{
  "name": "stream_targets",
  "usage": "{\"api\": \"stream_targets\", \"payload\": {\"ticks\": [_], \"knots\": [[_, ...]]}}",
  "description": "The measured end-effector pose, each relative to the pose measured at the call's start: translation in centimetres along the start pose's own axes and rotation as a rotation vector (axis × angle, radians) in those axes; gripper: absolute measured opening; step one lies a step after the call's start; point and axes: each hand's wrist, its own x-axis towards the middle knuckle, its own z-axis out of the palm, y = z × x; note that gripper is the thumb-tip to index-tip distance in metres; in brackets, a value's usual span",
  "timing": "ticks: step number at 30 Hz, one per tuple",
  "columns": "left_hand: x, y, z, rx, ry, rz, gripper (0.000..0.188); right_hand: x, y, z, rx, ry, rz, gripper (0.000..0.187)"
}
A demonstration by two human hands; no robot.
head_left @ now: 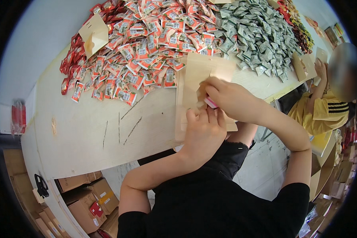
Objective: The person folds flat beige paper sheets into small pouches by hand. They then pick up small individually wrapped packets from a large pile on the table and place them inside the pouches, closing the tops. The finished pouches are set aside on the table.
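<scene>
In front of me, at the table's near edge, both hands work close together over a small open brown paper bag (201,94). My right hand (231,99) is closed, its fingers pinching the bag's edge from above. My left hand (205,126) is curled below, its fingertips against the bag. Between the hands shows a small pink-and-white piece (210,102); its kind is mostly hidden by my fingers. Beneath and behind them lie flat brown paper bags (193,65), stacked and overlapping on the table.
Red-and-white snack packets (142,51) are heaped across the table (75,131), with dark red packets (69,67) at left. Grey-green sachets (261,35) form another pile. An open paper bag (94,35) stands among the packets. A co-worker in a yellow shirt (325,113) sits right. Cardboard boxes (87,208) fill the space below.
</scene>
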Motion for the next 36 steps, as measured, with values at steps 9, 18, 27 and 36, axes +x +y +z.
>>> {"api": "stream_targets", "payload": {"ticks": [9, 18, 27, 36], "knots": [[-0.2, -0.4, -0.3, -0.017, -0.017, -0.015, 0.021, -0.3, -0.2, -2.5, 0.062, 0.198, -0.218, 0.047], [0.3, -0.3, -0.5, 0.061, 0.032, 0.11, 0.014, 3.2, -0.7, 3.5, 0.144, 0.45, -0.129, 0.006], [-0.1, -0.7, 0.4, 0.017, 0.082, 0.03, 0.013, 0.8, -0.9, 0.0, -0.255, 0.13, -0.126, 0.021], [-0.3, -1.1, 0.0, -0.003, 0.112, 0.068, 0.015, 1.9, 0.6, -1.6, -0.041, 0.309, -0.225, 0.01]]}}
